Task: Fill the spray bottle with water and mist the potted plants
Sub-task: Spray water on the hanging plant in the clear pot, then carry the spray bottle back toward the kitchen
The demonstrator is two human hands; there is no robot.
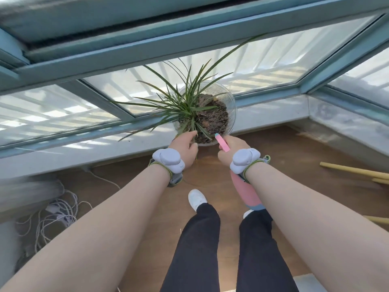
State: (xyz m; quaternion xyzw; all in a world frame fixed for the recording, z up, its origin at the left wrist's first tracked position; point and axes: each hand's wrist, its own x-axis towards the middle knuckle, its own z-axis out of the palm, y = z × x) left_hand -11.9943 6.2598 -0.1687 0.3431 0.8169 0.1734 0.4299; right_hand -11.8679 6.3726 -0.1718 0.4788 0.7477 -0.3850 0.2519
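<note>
We find the pink spray bottle [244, 190] gripped in the right hand [229, 153], nozzle near the potted plant [185, 102]. The left hand [186, 148] touches the clear pot [232, 110] at its near rim; whether it grips, we cannot tell. The pot stands on 1 window ledge [273, 114].
</note>
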